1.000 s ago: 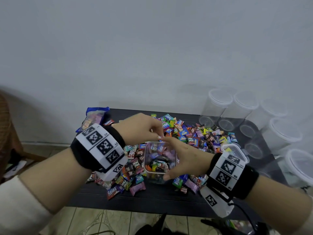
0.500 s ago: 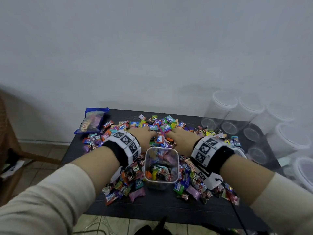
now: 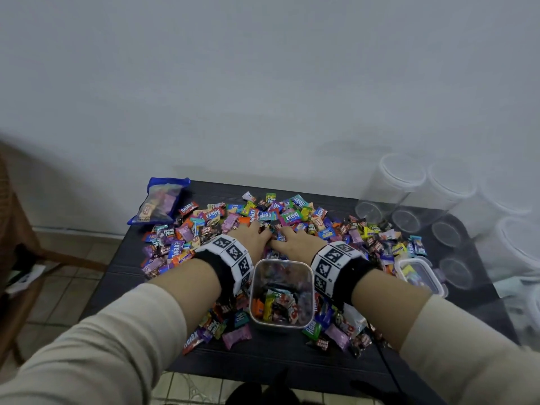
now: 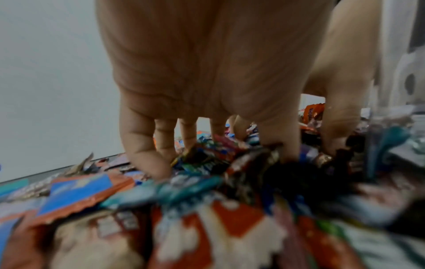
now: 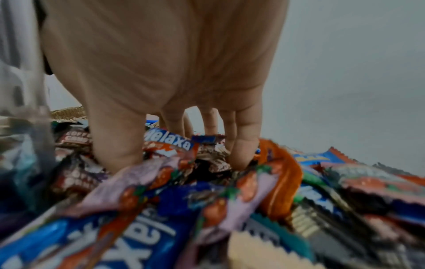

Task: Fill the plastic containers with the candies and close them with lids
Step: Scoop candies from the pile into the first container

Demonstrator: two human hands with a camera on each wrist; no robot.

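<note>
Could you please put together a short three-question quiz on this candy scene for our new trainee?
1. True or false: the open container in front of the person already holds some candies.
2. Where do the left hand and right hand rest?
A. on the container's rim
B. side by side on the candy pile beyond the container
C. on the blue bag
3. Fill in: the closed container with a lid lies to the person's ____ of the open one.

Key:
1. True; it is partly filled.
2. B; the fingertips dig into the wrappers.
3. right
</note>
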